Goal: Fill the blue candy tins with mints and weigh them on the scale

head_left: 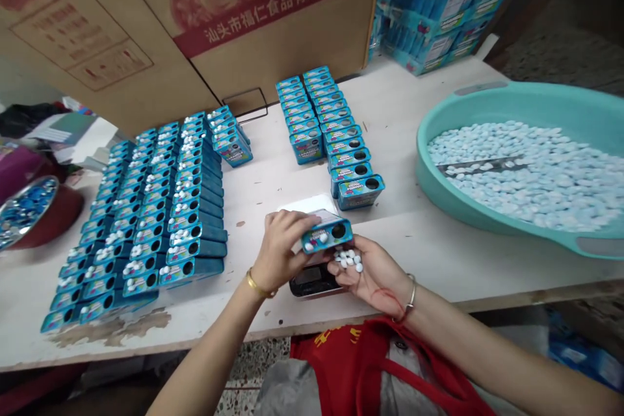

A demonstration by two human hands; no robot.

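Observation:
My left hand (280,244) grips a blue candy tin (316,238) that has a round dark hole in its lid end. A couple of white candies lie on that end. Just below and to the right, my right hand (373,266) is cupped palm up, with several pale candies (350,259) resting in it. The tin's edge is close above the fingers of this hand; whether they touch I cannot tell. Under both hands sits a small scale (312,281) with a dark display and a white plate (312,203), partly covered by the hands and the tin.
Rows of blue tins (188,266), many with candies on top, stand at left. More tins (361,191) stand at centre back. A turquoise basin (424,162) of candies with a metal strip (482,167) is at right. Behind are a carton (292,45) and wrapped packs (429,13). A red bowl (68,214) is far left.

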